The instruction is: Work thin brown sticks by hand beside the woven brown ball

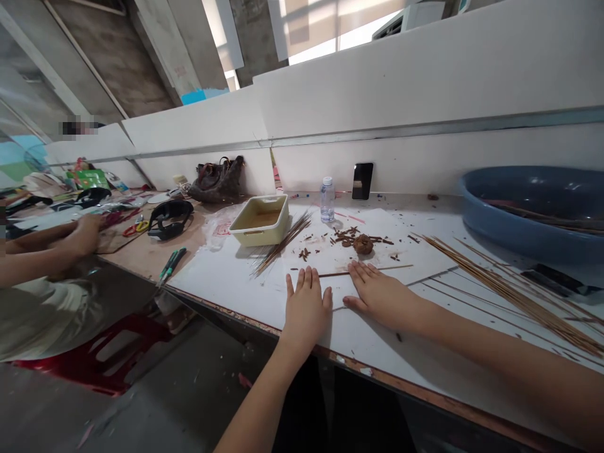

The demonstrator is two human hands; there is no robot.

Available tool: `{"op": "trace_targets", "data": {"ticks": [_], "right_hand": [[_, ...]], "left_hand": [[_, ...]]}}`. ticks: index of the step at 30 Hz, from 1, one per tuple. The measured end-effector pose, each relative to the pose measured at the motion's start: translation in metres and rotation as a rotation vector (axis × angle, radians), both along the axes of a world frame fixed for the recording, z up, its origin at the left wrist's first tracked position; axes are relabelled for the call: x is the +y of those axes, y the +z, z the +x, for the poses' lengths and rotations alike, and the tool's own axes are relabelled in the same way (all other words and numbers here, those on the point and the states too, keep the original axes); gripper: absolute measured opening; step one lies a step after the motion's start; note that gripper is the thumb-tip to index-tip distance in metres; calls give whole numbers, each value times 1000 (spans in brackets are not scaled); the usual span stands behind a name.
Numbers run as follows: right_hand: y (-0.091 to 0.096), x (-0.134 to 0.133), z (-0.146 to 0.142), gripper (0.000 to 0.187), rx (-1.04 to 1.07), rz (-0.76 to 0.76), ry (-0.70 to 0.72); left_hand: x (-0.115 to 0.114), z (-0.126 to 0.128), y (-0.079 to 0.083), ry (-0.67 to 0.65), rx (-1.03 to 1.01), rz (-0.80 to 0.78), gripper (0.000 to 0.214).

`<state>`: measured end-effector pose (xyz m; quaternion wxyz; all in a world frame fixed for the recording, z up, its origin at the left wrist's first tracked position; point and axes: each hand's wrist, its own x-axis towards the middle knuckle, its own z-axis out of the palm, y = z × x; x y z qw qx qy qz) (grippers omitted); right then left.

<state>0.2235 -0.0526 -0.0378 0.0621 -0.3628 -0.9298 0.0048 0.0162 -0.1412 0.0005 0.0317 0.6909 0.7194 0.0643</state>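
Here, left hand and right hand lie flat near the bench edge

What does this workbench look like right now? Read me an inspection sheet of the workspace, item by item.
surface: workbench partly covered by white sheets, with brown fragments scattered on them.
job's things: thin wooden sticks spread at right; stick bundle beside a cream plastic tray; single stick at the right hand's fingertips; brown lump.
clutter: water bottle, black phone, handbag, black goggles.
hands: left hand and right hand lie flat, holding nothing.
cables: nothing seen.
surroundings: blue basin at right; co-worker's hand at left; red stool below.
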Motion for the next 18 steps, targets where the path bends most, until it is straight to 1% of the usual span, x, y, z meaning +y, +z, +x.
{"op": "trace_targets", "data": {"ticks": [2, 5, 8, 11, 15, 18], "right_hand": [[-2, -4, 4, 98, -6, -10, 11], [-4, -13, 11, 100, -41, -37, 25], [-3, -16, 13, 99, -56, -56, 17], [-1, -15, 11, 97, -55, -64, 16], [-2, -13, 9, 96, -72, -50, -8], [-3, -11, 9, 95, -54, -40, 10]], "left_hand": [[-9, 0, -2, -3, -7, 4, 65], [-32, -2, -7, -32, -6, -5, 64], [-47, -5, -6, -57, 2, -19, 63], [-46, -7, -1, -68, 14, -21, 61], [-33, -11, 5, -104, 5, -37, 59], [-24, -18, 5, -125, -5, -22, 61]]}}
